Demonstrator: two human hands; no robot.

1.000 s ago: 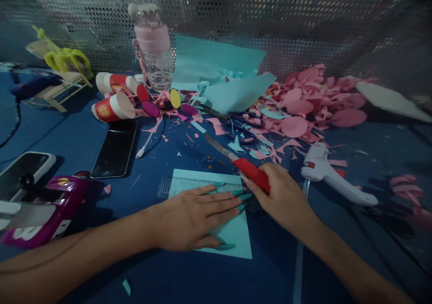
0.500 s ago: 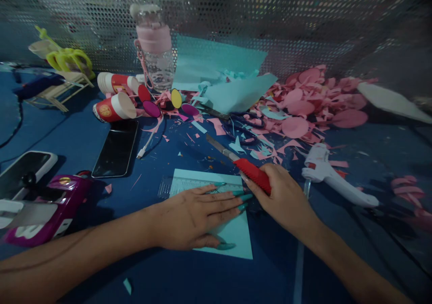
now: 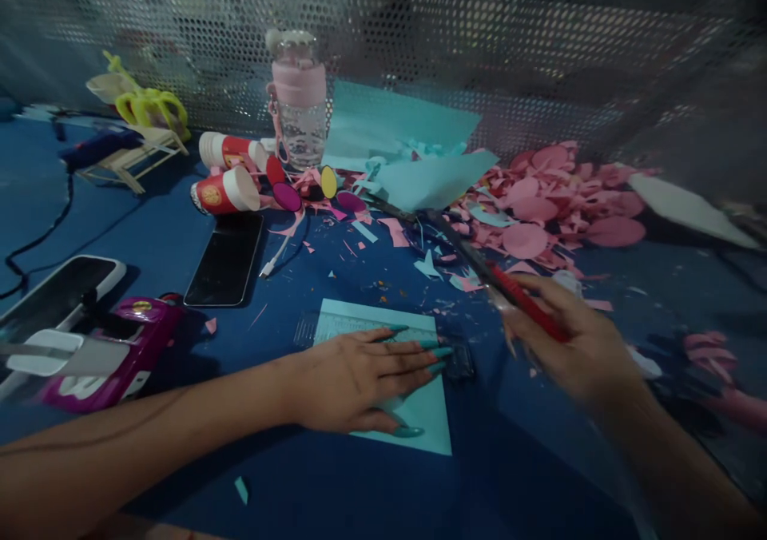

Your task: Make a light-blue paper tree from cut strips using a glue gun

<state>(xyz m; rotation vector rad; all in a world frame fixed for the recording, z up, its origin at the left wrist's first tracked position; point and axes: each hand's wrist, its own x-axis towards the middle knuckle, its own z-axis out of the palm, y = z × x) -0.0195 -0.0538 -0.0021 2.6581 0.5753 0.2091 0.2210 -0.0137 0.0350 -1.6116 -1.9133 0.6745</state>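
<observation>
Blue table (image 3: pixel 149 236) is carrying everything, with a perforated metal screen (image 3: pixel 539 61) standing along its far edge. A pile of pink paper scraps (image 3: pixel 551 196) is lying far right, probably pushed clear of the working spot. Left hand (image 3: pixel 353 376) is lying flat, fingers spread and open, pressing a clear ruler (image 3: pixel 311 331) onto the teal paper sheet (image 3: pixel 428 412) in front of the person, likely so neither slips. Right hand (image 3: pixel 578 348) is blurred, fingers closed around the red utility knife (image 3: pixel 527 304), holding it off the sheet to the right, its blade pointing up and away toward the scraps. Black phone (image 3: pixel 226 259) is lying face up, left of the sheet, well apart.
</observation>
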